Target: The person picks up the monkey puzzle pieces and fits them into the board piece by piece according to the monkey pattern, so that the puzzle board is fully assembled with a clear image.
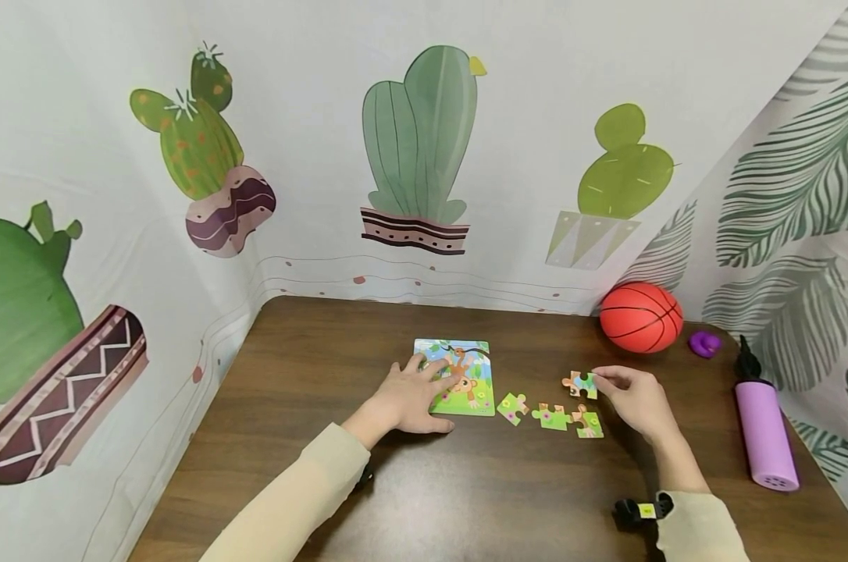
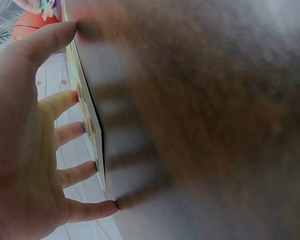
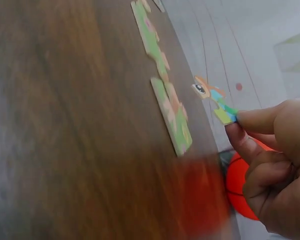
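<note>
My left hand rests with spread fingers on a square monkey picture puzzle board, covering its left part. In the left wrist view, the fingertips touch the board's edge and the tabletop. My right hand pinches a puzzle piece by its corner between thumb and finger; the piece shows an eye and blue and green patches, held above the table. Three green puzzle pieces lie right of the board: a tilted one, a middle one and a right one.
A red basketball sits at the table's back right beside a purple rubber duck. Along the right edge lies a lilac cylindrical pump with a black tip. A cactus-print cloth hangs behind the brown table.
</note>
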`<state>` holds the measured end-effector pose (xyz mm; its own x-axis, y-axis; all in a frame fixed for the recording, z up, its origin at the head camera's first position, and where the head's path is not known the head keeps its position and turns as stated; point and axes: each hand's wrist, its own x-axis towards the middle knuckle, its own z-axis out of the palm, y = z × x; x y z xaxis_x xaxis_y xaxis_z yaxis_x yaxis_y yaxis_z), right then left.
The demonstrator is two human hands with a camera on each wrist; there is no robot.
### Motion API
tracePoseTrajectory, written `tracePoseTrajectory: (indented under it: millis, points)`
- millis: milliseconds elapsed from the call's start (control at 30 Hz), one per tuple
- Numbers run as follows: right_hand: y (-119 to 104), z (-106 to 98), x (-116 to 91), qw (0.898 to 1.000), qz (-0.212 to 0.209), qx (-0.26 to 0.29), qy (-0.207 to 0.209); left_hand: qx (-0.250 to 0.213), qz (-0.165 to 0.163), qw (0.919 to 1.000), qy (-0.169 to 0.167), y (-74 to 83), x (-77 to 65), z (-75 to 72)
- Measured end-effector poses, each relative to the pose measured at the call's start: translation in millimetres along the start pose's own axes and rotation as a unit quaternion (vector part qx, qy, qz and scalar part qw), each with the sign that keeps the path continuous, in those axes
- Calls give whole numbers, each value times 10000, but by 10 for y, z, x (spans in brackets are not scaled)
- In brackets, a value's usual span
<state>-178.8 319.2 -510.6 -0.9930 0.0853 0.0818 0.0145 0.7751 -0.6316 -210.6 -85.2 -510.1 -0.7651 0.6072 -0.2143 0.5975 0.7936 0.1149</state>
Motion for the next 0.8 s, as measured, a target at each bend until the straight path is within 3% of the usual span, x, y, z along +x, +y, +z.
tracePoseTrajectory:
  millis: [333, 567, 800]
  points:
    - [-241, 205, 112, 9961, 8, 849, -243, 32, -3, 10000, 3, -13, -5, 6]
    - [-481, 440, 209, 9943, -308, 917, -453, 23, -12, 10000, -25, -12, -2, 10]
    - [-717, 709, 299, 9887, -307, 1228, -799, 78, -2, 10000, -48, -13, 15, 23]
